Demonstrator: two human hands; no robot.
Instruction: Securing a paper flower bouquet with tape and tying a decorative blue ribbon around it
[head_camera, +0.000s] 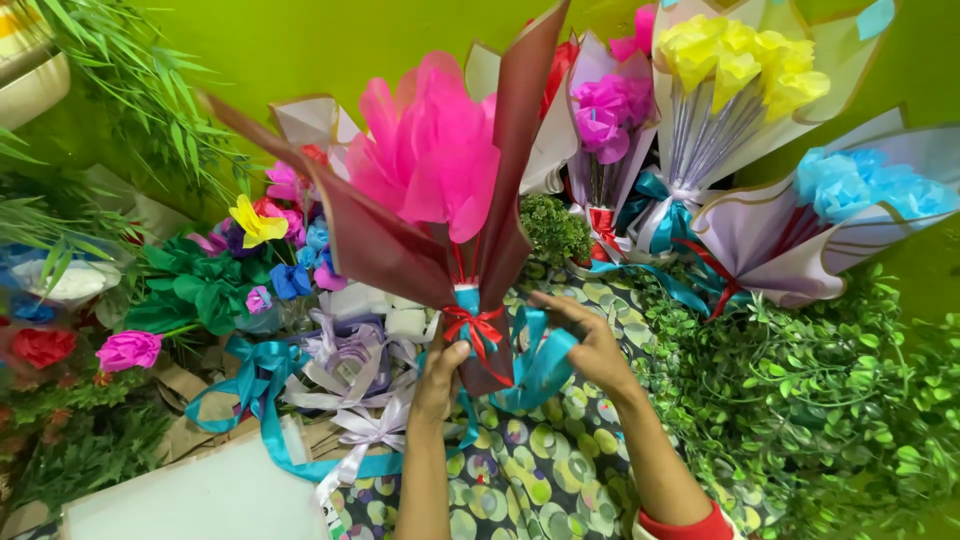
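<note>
My left hand (437, 380) grips the neck of a bouquet (430, 150) of pink paper flowers wrapped in dark red paper, held upright. A red ribbon knot (478, 325) and a teal band sit at the neck, just above my fingers. My right hand (590, 340) is beside the bouquet on the right, fingers on a loop of wide teal ribbon (545, 365) that curls from the neck. The stems below my left hand are hidden.
Finished bouquets lean on the green wall: purple (605, 120), yellow (740, 60), light blue (860, 185). Loose paper flowers (260, 225), lilac and teal ribbons (350, 400) lie left. Leafy greenery (830, 400) fills the right. A patterned cloth (530, 470) covers the table; white board (200, 500) front left.
</note>
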